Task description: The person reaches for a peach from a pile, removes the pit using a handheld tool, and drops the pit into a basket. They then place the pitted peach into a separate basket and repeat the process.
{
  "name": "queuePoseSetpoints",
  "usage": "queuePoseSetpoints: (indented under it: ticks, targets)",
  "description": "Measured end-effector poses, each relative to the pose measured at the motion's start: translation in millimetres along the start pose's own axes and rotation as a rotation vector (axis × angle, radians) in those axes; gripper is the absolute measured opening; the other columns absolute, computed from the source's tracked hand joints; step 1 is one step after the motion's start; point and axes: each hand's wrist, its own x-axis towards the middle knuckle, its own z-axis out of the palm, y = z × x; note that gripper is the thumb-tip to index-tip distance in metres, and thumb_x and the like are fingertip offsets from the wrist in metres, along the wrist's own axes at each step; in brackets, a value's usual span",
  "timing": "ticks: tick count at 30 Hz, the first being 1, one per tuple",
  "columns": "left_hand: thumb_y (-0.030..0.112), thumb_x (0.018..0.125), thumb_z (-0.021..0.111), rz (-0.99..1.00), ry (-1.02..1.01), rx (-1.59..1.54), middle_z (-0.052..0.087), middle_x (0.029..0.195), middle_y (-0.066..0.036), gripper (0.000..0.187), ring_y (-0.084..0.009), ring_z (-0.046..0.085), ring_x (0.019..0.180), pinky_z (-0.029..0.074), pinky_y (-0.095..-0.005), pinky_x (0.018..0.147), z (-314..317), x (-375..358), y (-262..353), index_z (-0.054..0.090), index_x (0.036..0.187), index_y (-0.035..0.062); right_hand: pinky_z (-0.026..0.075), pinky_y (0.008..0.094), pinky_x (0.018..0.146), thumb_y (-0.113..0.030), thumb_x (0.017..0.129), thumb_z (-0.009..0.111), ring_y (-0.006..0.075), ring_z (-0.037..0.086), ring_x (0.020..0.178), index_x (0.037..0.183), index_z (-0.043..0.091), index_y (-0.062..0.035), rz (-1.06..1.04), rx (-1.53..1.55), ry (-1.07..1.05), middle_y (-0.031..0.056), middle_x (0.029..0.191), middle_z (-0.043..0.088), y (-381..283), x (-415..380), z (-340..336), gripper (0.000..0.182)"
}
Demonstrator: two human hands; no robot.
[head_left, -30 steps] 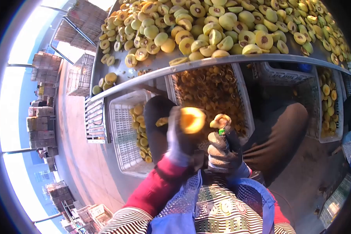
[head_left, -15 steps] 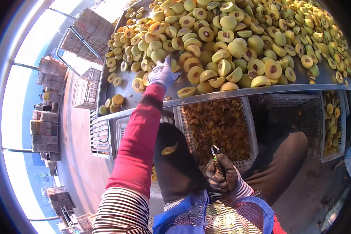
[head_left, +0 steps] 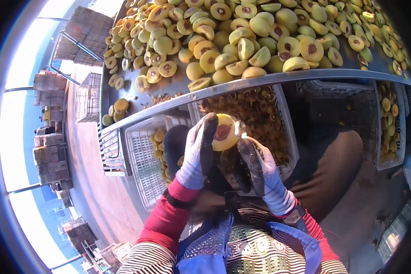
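Note:
My left hand [head_left: 198,144], in a grey glove with dark fingers, grips a yellow peach half [head_left: 223,133] with its brown centre showing. Opposite it, my right hand [head_left: 258,162], gloved the same way, is closed around a small pitting tool [head_left: 240,129]. The tool's bright metal end is right at the edge of the peach half; its handle is mostly hidden by my fingers. Both hands are in front of my lap, above a crate of brown-orange peach scraps [head_left: 271,118].
A metal table [head_left: 137,86] piled with halved peaches [head_left: 260,23] spans the far side, its raised rim [head_left: 260,78] facing me. Below stand a white crate [head_left: 139,166] with peach pieces on the left and another crate [head_left: 388,123] on the right. Stacked crates [head_left: 84,34] stand far left.
My left hand has come back from the pile on the table and now holds a peach half. My right hand has risen from my lap, bringing the tool to the fruit.

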Motion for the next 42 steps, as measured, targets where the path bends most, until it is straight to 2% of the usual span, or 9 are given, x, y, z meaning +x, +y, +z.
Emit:
queuePoseSetpoints:
  ticks: [2, 6, 10, 13, 19, 25, 26, 39, 42]
  targets:
    - [0.025, 0.097, 0.052, -0.319, 0.022, -0.285, 0.058, 0.084, -0.002, 0.03, -0.007, 0.053, 0.078, 0.043, -0.0214, 0.073, 1.6, -9.9, -5.0, 0.059, 0.107, -0.002, 0.047, 0.0289, 0.064, -0.015, 0.095, 0.055, 0.016, 0.06, 0.071, 0.106, 0.056, 0.0044, -0.53, -0.635, 0.084, 0.0144, 0.081, 0.061, 3.1, -11.1, 1.1, 0.022]
    - [0.029, 0.097, 0.052, -0.197, 0.048, -0.414, 0.061, 0.084, -0.004, 0.034, -0.0078, 0.053, 0.073, 0.043, -0.0236, 0.067, 19.1, -24.9, -0.5, 0.062, 0.103, -0.0028, 0.048, 0.0389, 0.064, -0.014, 0.092, 0.057, 0.034, 0.064, 0.071, 0.106, 0.055, 0.0062, -0.362, -0.736, 0.056, 0.0227, 0.079, 0.061, 18.0, -17.5, -7.0, 0.024]
    - [0.028, 0.096, 0.054, -0.269, 0.1, -0.46, 0.063, 0.088, -0.006, 0.032, -0.0084, 0.057, 0.077, 0.046, -0.0226, 0.069, 27.0, -34.0, 6.0, 0.062, 0.102, -0.0027, 0.048, 0.0406, 0.065, -0.013, 0.092, 0.057, 0.0354, 0.064, 0.074, 0.107, 0.054, 0.0057, -0.686, -1.038, 0.089, 0.0222, 0.082, 0.063, 19.7, -34.1, -4.0, 0.025]
    - [0.027, 0.095, 0.056, -0.266, 0.138, -0.464, 0.062, 0.086, -0.004, 0.031, -0.0066, 0.056, 0.075, 0.045, -0.0203, 0.068, 30.8, -41.4, 8.1, 0.063, 0.101, -0.0027, 0.048, 0.0396, 0.067, -0.014, 0.091, 0.058, 0.0347, 0.063, 0.078, 0.11, 0.054, 0.0054, -0.24, -0.592, 0.041, 0.0227, 0.086, 0.062, 25.7, -39.1, -5.7, 0.027]
    - [0.025, 0.095, 0.053, -0.222, -0.004, -0.474, 0.06, 0.081, -0.001, 0.028, -0.0059, 0.053, 0.071, 0.044, -0.021, 0.064, 31.3, -50.3, 3.4, 0.062, 0.1, -0.0016, 0.048, 0.0371, 0.071, -0.007, 0.091, 0.058, 0.0315, 0.058, 0.085, 0.116, 0.054, 0.0034, -0.894, -1.174, -0.029, 0.0189, 0.099, 0.056, 60.4, -50.4, -37.2, 0.028]
    - [0.026, 0.095, 0.054, -0.106, -0.226, -0.333, 0.064, 0.094, -0.004, 0.032, -0.0087, 0.057, 0.085, 0.048, -0.024, 0.076, 25.1, -40.9, -29.6, 0.06, 0.108, -0.003, 0.042, 0.022, 0.051, -0.043, 0.097, 0.045, 0.0077, 0.053, 0.059, 0.098, 0.06, -0.0094, 0.075, -0.023, 0.108, -0.0009, 0.07, 0.057, 37.8, -54.9, -17.0, 0.037]
    - [0.027, 0.095, 0.054, -0.131, -0.265, -0.343, 0.064, 0.098, -0.004, 0.035, -0.009, 0.057, 0.087, 0.048, -0.0245, 0.079, 24.8, -37.4, -34.3, 0.06, 0.111, -0.0033, 0.029, 0.0235, 0.04, -0.057, 0.092, 0.046, 0.0085, 0.035, 0.047, 0.075, 0.046, -0.015, 0.495, 0.37, -0.097, -0.0042, 0.056, 0.035, 16.7, -69.2, -8.0, 0.045]
    - [0.037, 0.094, 0.053, -0.044, -0.242, -0.159, 0.069, 0.096, -0.009, 0.043, -0.0153, 0.062, 0.085, 0.049, -0.0297, 0.081, 27.0, -34.4, -77.7, 0.062, 0.113, -0.0006, 0.031, 0.0269, 0.042, -0.042, 0.098, 0.042, 0.0113, 0.038, 0.048, 0.086, 0.047, -0.012, 0.52, 0.509, -0.139, -0.0024, 0.059, 0.04, 30.4, -46.8, -7.3, 0.033]
    - [0.043, 0.095, 0.051, -0.432, -0.188, -0.682, 0.067, 0.089, -0.006, 0.043, -0.0145, 0.061, 0.079, 0.049, -0.0286, 0.077, 41.2, -46.0, -73.5, 0.064, 0.1, 0.0015, 0.033, 0.027, 0.043, -0.042, 0.097, 0.043, 0.0116, 0.039, 0.048, 0.087, 0.048, -0.0116, 0.524, 0.487, -0.114, -0.0021, 0.06, 0.041, 33.1, -47.4, -7.4, 0.032]
